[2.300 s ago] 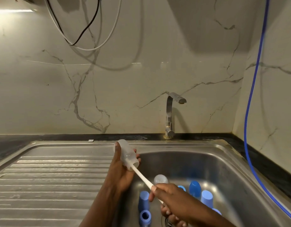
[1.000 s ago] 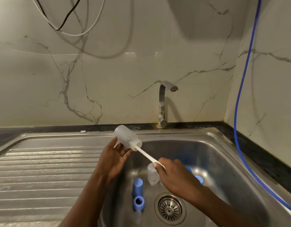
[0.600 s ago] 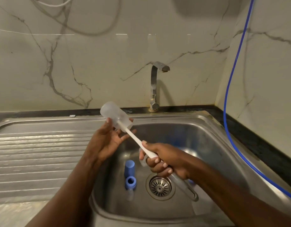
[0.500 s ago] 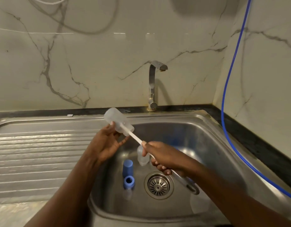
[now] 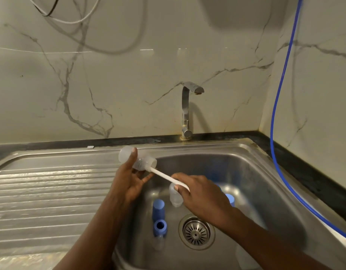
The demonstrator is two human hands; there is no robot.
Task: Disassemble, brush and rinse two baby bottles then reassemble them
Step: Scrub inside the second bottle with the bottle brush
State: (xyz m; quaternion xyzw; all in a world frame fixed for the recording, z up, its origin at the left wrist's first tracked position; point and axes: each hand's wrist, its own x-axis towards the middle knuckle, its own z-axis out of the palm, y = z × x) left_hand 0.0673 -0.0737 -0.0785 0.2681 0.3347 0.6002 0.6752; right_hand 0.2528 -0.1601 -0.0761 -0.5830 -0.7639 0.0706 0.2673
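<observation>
My left hand (image 5: pixel 130 179) holds a clear baby bottle (image 5: pixel 142 161) on its side above the basin's left rim, its mouth facing right. A white brush handle (image 5: pixel 166 176) runs out of that mouth down to my right hand (image 5: pixel 202 195), which grips it; the brush head is inside the bottle. A second clear bottle (image 5: pixel 175 197) stands in the basin just below my right hand. A blue cap (image 5: pixel 158 208) and a blue collar ring (image 5: pixel 160 227) with a clear teat lie on the basin floor at the left. Another blue cap (image 5: pixel 229 198) shows behind my right wrist.
The steel sink (image 5: pixel 265 172) has a ribbed draining board (image 5: pixel 51 191) on the left and a drain strainer (image 5: pixel 196 231) in the basin floor. A chrome tap (image 5: pixel 186 110) stands behind, with no water running. A blue hose (image 5: pixel 279 114) hangs down the right wall.
The view has tilted down and back up a little. My right hand has slid the brush in and out of the bottle, and my left hand has turned the bottle flatter.
</observation>
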